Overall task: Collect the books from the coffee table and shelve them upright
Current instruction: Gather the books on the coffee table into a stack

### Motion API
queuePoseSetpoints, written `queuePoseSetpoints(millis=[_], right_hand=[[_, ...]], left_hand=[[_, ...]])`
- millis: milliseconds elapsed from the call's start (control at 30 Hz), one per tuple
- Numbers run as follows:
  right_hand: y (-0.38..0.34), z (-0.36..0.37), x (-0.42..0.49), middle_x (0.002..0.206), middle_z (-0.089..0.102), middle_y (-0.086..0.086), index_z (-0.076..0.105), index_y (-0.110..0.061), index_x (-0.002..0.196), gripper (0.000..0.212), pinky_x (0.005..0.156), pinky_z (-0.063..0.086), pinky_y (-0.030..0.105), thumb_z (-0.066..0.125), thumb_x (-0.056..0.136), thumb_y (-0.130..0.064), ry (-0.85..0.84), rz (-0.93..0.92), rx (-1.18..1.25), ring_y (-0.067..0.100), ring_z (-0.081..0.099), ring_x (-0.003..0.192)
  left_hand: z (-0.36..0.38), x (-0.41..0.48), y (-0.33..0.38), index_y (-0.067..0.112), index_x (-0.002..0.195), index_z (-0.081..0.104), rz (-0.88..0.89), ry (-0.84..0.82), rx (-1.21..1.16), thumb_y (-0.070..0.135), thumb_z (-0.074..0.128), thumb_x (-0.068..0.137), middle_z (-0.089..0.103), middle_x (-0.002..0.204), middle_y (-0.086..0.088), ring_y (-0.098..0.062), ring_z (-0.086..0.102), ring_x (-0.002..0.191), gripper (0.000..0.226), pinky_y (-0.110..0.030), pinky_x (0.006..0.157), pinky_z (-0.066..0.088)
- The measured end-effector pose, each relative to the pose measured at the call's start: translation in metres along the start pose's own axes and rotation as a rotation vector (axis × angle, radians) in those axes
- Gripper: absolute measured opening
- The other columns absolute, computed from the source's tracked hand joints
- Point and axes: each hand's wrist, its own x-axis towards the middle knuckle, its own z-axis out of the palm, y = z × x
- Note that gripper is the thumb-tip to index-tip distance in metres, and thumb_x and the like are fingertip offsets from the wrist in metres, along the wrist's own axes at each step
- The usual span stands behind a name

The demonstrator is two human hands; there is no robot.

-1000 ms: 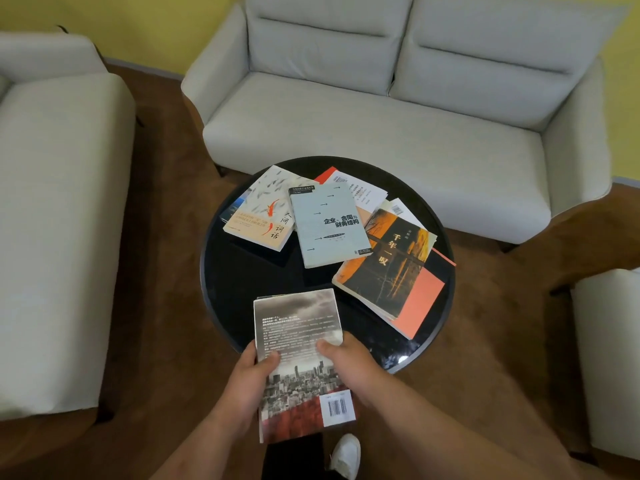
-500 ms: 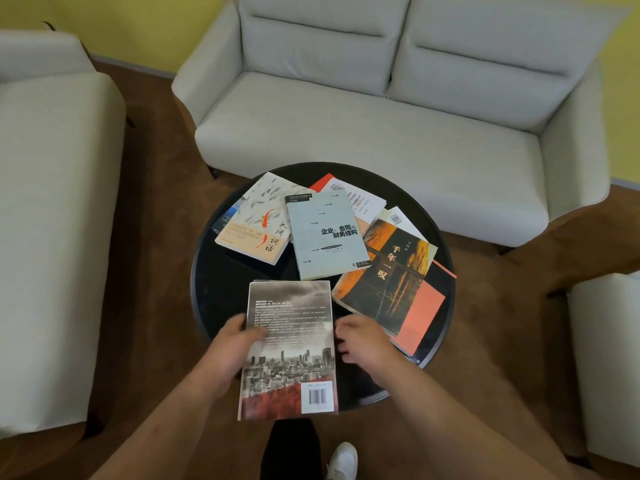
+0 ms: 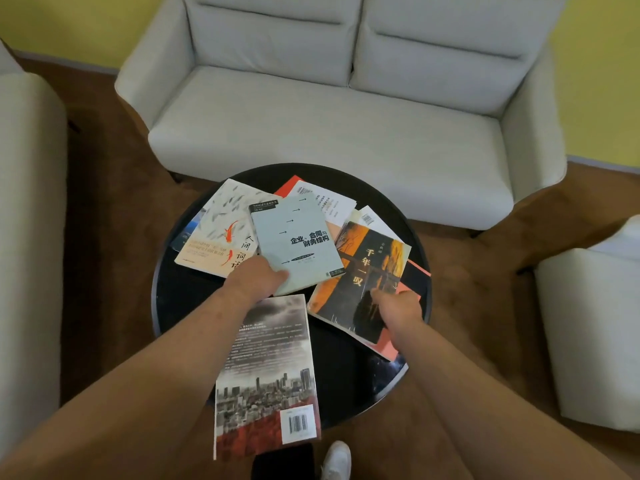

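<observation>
Well, I am only at the start; no book is on a shelf, and I see no shelf from here. All the books lie flat on the round black table, in front of the sofa.

My left hand is on the near corner of the pale blue book; that book lies on top of the fish book and the white book at the back. My fingers bend at its edge, but I cannot tell if they pinch it or just touch it.

My right hand rests on the near side of the orange book; a pink book peeks out from under that one. My fingers are hidden behind my hand, so I cannot tell if they grip.

The grey city book lies closest to me; it hangs over the table edge and no hand holds it.

I think I am about to gather the loose books into one pile; after that I must lift them all, carry them to a shelf and stand them up. So nearly all the job is left.
</observation>
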Motion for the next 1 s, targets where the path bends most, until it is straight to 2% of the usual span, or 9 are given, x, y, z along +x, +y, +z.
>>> queuePoseSetpoints(millis=[100, 267, 333, 467, 567, 700, 800, 867, 1000], right_hand=[[0.0, -0.002, 0.007, 0.109, 0.067, 0.016, 0.061, -0.005, 0.114, 0.034, 0.094, 0.052, 0.046, 0.072, 0.092, -0.028, -0.026, 0.019, 0.03, 0.033, 0.064, 0.104], [0.0, -0.003, 0.015, 0.112, 0.071, 0.01, 0.063, -0.02, 0.109, 0.009, 0.1, 0.052, 0.05, 0.06, 0.1, -0.019, -0.152, 0.022, 0.19, 0.031, 0.067, 0.104], [-0.001, -0.006, 0.011, 0.11, 0.069, 0.008, 0.056, -0.024, 0.103, 0.005, 0.094, 0.052, 0.047, 0.055, 0.104, -0.018, -0.153, 0.002, 0.232, 0.028, 0.066, 0.101], [-0.004, -0.02, -0.002, 0.115, 0.069, 0.008, 0.053, -0.027, 0.117, 0.012, 0.1, 0.053, 0.054, 0.052, 0.105, -0.027, -0.125, -0.097, 0.256, 0.03, 0.068, 0.106], [-0.004, -0.036, -0.013, 0.113, 0.072, 0.006, 0.056, -0.028, 0.117, 0.013, 0.095, 0.056, 0.055, 0.051, 0.105, -0.03, -0.13, -0.152, 0.219, 0.029, 0.071, 0.102], [0.004, -0.063, -0.037, 0.109, 0.072, 0.007, 0.056, -0.026, 0.111, 0.008, 0.083, 0.059, 0.049, 0.05, 0.106, -0.027, -0.13, -0.231, 0.232, 0.028, 0.072, 0.095], [0.016, -0.079, -0.057, 0.108, 0.072, 0.011, 0.058, -0.026, 0.105, 0.007, 0.085, 0.058, 0.055, 0.051, 0.106, -0.024, -0.186, -0.19, 0.323, 0.034, 0.071, 0.098], [0.022, -0.081, -0.072, 0.107, 0.075, 0.012, 0.061, -0.025, 0.105, 0.011, 0.078, 0.059, 0.048, 0.051, 0.106, -0.021, -0.26, -0.163, 0.369, 0.034, 0.072, 0.099], [0.038, -0.063, -0.098, 0.108, 0.076, 0.015, 0.061, -0.021, 0.117, 0.015, 0.075, 0.06, 0.047, 0.051, 0.106, -0.02, -0.389, -0.137, 0.306, 0.036, 0.074, 0.1]], left_hand=[[0.008, 0.013, 0.004, 0.009, 0.132, 0.057, -0.011, 0.052, -0.359, 0.016, 0.063, 0.089, 0.066, 0.123, -0.009, -0.03, 0.062, 0.111, 0.044, -0.037, 0.09, 0.053], [0.003, 0.009, 0.018, 0.006, 0.132, 0.049, -0.088, 0.107, -0.866, 0.001, 0.045, 0.098, 0.056, 0.131, -0.011, -0.032, 0.058, 0.113, 0.035, -0.031, 0.055, 0.059], [-0.009, -0.003, 0.021, 0.01, 0.131, 0.049, -0.063, 0.113, -0.943, 0.001, 0.043, 0.1, 0.056, 0.129, -0.005, -0.029, 0.058, 0.113, 0.033, -0.029, 0.055, 0.06], [-0.029, -0.04, 0.006, 0.019, 0.135, 0.051, -0.046, 0.099, -1.018, 0.004, 0.044, 0.102, 0.059, 0.129, -0.002, -0.025, 0.06, 0.114, 0.036, -0.034, 0.066, 0.063], [-0.028, -0.08, -0.017, 0.023, 0.128, 0.052, -0.084, 0.101, -1.06, 0.007, 0.044, 0.104, 0.064, 0.125, -0.001, -0.025, 0.064, 0.111, 0.03, -0.042, 0.077, 0.062], [-0.002, -0.146, -0.048, 0.021, 0.125, 0.051, -0.146, 0.137, -1.025, 0.009, 0.043, 0.105, 0.066, 0.117, -0.002, -0.025, 0.066, 0.102, 0.024, -0.048, 0.077, 0.06], [0.036, -0.178, -0.079, 0.02, 0.124, 0.053, -0.234, 0.23, -0.789, 0.008, 0.046, 0.103, 0.064, 0.12, -0.006, -0.028, 0.064, 0.106, 0.025, -0.052, 0.089, 0.057], [0.058, -0.187, -0.096, 0.016, 0.126, 0.057, -0.274, 0.285, -0.512, 0.01, 0.049, 0.099, 0.063, 0.122, -0.009, -0.029, 0.061, 0.108, 0.029, -0.05, 0.093, 0.054], [0.073, -0.199, -0.101, 0.008, 0.126, 0.06, -0.252, 0.305, -0.475, 0.004, 0.051, 0.096, 0.065, 0.121, -0.012, -0.028, 0.061, 0.101, 0.031, -0.043, 0.089, 0.054]])
